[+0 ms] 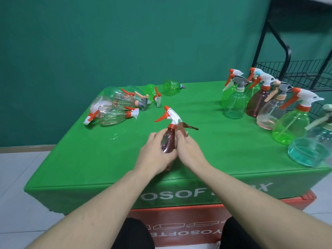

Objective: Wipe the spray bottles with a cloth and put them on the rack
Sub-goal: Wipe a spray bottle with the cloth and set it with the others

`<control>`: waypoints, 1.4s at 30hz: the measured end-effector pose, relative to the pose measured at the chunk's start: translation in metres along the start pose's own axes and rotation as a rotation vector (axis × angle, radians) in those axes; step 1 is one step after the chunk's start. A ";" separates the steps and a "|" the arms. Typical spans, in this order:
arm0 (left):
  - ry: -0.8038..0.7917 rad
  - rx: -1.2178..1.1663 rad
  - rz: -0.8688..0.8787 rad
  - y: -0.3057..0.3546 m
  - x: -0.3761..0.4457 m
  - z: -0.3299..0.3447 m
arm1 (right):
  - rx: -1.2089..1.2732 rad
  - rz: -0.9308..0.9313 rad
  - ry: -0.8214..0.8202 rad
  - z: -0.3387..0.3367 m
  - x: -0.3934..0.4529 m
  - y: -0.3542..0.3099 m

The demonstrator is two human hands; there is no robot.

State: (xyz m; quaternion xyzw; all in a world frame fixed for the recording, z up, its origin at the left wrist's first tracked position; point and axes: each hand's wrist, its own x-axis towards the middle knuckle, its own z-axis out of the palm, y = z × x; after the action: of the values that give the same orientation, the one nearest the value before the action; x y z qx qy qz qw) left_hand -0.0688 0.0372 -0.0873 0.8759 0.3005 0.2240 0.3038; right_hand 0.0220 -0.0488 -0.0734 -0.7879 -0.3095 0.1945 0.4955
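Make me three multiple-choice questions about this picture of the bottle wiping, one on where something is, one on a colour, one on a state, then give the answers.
1. Where is the black wire rack?
A. right of the table, behind the upright bottles
B. left of the table
C. on the person's lap

2. What colour is the body of the held bottle?
A. blue
B. dark brown-red
C. yellow

3. How do the bottles at far left sit?
A. upright
B. stacked in the rack
C. lying on their sides

Answers: 1 A, its mesh shows past the upright bottles. 2 B, the body between the left hand and right hand is brown-red. 3 C, their trigger heads point sideways on the green table.
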 end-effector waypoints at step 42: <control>0.060 -0.321 -0.041 -0.023 0.002 0.005 | 0.085 -0.103 0.014 0.028 0.013 0.005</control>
State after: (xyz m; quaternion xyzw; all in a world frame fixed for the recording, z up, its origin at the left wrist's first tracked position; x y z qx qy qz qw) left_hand -0.0735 0.0507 -0.1061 0.8027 0.2878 0.2890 0.4352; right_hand 0.0154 -0.0234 -0.0901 -0.7507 -0.3376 0.1762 0.5398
